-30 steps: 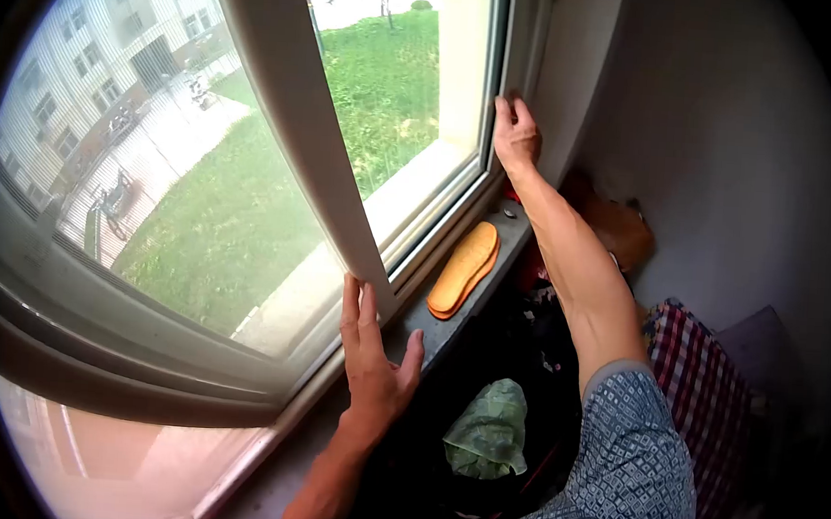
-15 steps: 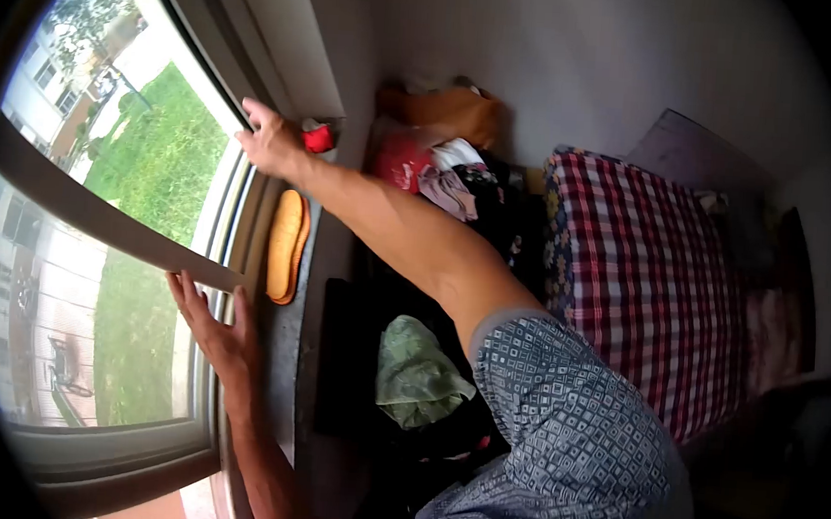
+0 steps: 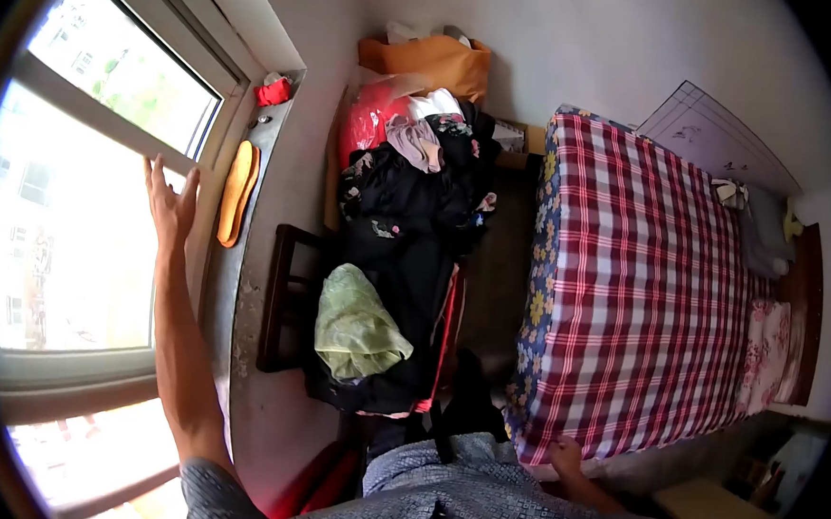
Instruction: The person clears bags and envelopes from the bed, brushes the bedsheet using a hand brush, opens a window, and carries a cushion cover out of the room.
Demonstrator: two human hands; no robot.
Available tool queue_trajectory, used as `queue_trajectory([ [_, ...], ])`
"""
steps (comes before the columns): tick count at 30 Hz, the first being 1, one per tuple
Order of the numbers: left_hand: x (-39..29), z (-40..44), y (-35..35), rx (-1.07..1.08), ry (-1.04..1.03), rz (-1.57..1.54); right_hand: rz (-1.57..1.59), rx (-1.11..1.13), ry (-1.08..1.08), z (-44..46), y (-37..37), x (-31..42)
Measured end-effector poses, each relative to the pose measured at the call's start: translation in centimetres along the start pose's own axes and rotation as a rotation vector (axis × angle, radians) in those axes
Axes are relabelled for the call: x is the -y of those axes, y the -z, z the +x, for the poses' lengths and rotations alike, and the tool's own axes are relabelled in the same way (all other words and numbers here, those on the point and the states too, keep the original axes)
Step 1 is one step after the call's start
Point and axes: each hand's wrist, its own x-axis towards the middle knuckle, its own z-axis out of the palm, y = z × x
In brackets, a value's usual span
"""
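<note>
My left hand (image 3: 171, 203) is raised at the window, its spread fingers against the edge of the sliding window frame (image 3: 110, 117); nothing is held in it. Low over the near corner of the bed with the red and white checked cover (image 3: 642, 292) is my right hand (image 3: 567, 454), small and dim, its fingers bent and their grip unclear. Two orange insoles (image 3: 237, 191) lie overlapped on the grey windowsill (image 3: 259, 169), just right of my left hand. A red item (image 3: 273, 92) sits at the sill's far end.
Dark clothes (image 3: 395, 201) are heaped over a chair (image 3: 280, 299), with a green cloth (image 3: 356, 327) on top. Behind them stands an orange bag (image 3: 437, 63) beside a red plastic bag (image 3: 375, 114). A pale board (image 3: 718, 135) leans by the wall, and a small table (image 3: 714, 511) is at lower right.
My right hand has left the window frame and dropped to beside the bed. My left hand remains at the frame. The view has turned right, showing more of the bed and clothes.
</note>
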Motion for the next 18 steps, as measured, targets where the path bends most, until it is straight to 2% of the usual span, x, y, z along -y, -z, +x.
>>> queue_trajectory([
  [2,-1.1,0.5,0.3,0.048,0.050,-0.023,0.144,0.159,-0.599,-0.7,4.2,-2.0],
  [5,-5.4,-1.2,1.0,0.094,0.145,-0.111,0.170,0.301,-0.659,-0.9,5.5,-5.4],
  [6,-5.4,-2.5,0.1,0.094,0.054,-0.166,0.440,0.314,-0.685,-1.4,5.9,-5.9],
  [7,-5.0,-4.0,-1.9,0.094,-0.041,-0.226,0.444,0.314,-0.687,-1.6,5.1,-5.7],
  [8,-5.7,-6.4,-3.7,0.102,-0.034,-0.353,0.510,0.283,-0.725,-2.0,4.2,-5.0],
  [9,-7.7,-9.2,-3.8,0.124,-0.200,-0.319,0.576,0.252,-0.762,-2.4,3.3,-3.8],
  [10,-10.4,-12.5,-3.4,0.266,-0.104,-0.354,0.577,0.247,-0.766,-2.7,2.9,-1.9],
  [12,-10.9,-18.6,-5.9,0.285,-0.264,-0.226,0.725,0.347,-0.759,-4.5,2.8,2.2],
  [14,-9.7,-24.4,-8.0,0.361,-0.354,-0.222,0.755,0.354,-0.780,-6.6,1.2,3.9],
  [15,-9.1,-27.6,-8.1,0.436,-0.271,-0.217,0.767,0.376,-0.794,-8.2,0.8,4.5],
  [17,-8.0,-32.1,-8.2,0.448,-0.180,-0.201,0.820,0.333,-0.866,-11.7,0.3,5.7],
  [18,-7.3,-33.4,-8.2,0.427,-0.146,-0.209,0.711,0.436,-0.735,-13.1,-0.1,6.1],
])
